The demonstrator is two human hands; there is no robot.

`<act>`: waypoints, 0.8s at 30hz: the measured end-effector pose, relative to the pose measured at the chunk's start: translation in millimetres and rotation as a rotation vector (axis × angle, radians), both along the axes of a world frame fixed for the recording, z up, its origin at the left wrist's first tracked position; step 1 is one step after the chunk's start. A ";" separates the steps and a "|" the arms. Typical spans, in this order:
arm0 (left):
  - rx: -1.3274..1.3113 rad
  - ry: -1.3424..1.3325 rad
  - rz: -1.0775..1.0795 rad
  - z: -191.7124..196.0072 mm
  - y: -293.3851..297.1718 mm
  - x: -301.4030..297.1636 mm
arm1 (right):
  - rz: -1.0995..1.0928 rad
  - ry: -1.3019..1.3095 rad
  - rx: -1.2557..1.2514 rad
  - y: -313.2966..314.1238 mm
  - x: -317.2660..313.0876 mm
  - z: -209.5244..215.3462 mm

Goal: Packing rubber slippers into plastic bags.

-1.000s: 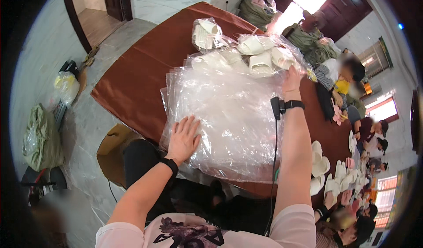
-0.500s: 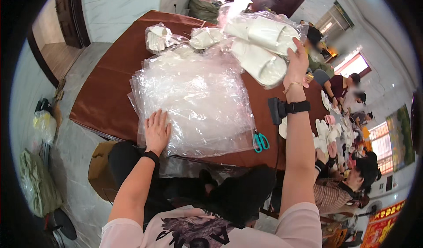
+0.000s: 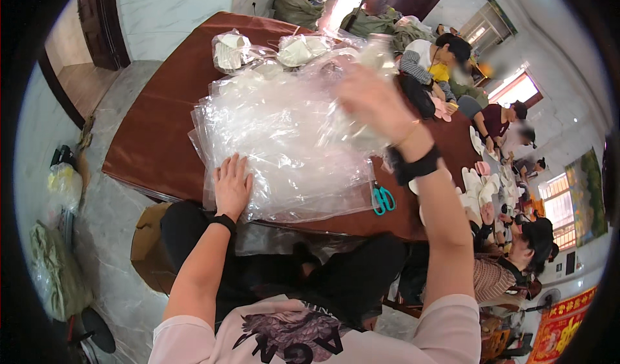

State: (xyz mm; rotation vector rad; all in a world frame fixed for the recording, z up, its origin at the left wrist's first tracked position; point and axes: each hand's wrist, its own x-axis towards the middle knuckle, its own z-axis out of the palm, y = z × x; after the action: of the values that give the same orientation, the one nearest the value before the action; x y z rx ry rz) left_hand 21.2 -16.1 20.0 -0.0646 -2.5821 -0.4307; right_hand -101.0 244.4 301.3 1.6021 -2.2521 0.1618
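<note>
My left hand [image 3: 231, 186] lies flat, fingers spread, on the near left part of a stack of clear plastic bags [image 3: 271, 144]. Over the right side of the stack, my right hand [image 3: 378, 102] is smeared by motion. Blurred white slippers in clear plastic [image 3: 376, 52] show around and behind it, mostly hidden; whether its fingers grip them is not visible. Two more bagged white bundles, one on the left [image 3: 231, 51] and one beside it [image 3: 302, 50], lie beyond the stack. Teal-handled scissors [image 3: 383, 200] rest at the stack's near right corner.
A brown cloth covers the table [image 3: 155, 128]. Along its right side sit several people, with white slippers [image 3: 481, 186] and pink pieces [image 3: 442, 109] before them. A cardboard box [image 3: 148, 241] stands by my left leg. Filled sacks [image 3: 298, 5] are behind the table.
My right hand has swung left and inward over the bags from the right side, and the bagged slippers have shifted from their clear earlier position. My left hand stays on the stack.
</note>
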 end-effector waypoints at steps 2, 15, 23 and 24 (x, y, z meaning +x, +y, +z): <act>-0.006 0.007 0.004 1.9 1.3 0.7 | 0.168 0.024 -0.010 -43.2 28.6 -38.9; -0.003 -0.096 -0.004 -2.9 -1.5 -3.9 | -0.902 -0.642 -1.060 80.3 75.5 -251.9; 0.006 -0.083 -0.006 -2.8 -1.7 -2.6 | -0.858 -0.684 -1.078 89.4 22.7 -225.1; 0.015 -0.078 -0.010 -2.7 -1.3 -3.0 | -0.893 -0.839 -1.129 92.9 16.1 -224.8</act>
State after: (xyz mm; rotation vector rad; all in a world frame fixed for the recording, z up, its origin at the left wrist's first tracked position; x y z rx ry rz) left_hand 18.2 -17.5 17.3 -0.0571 -2.6555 -0.4654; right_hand -84.8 337.3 76.5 -0.1423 -2.3280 1.6746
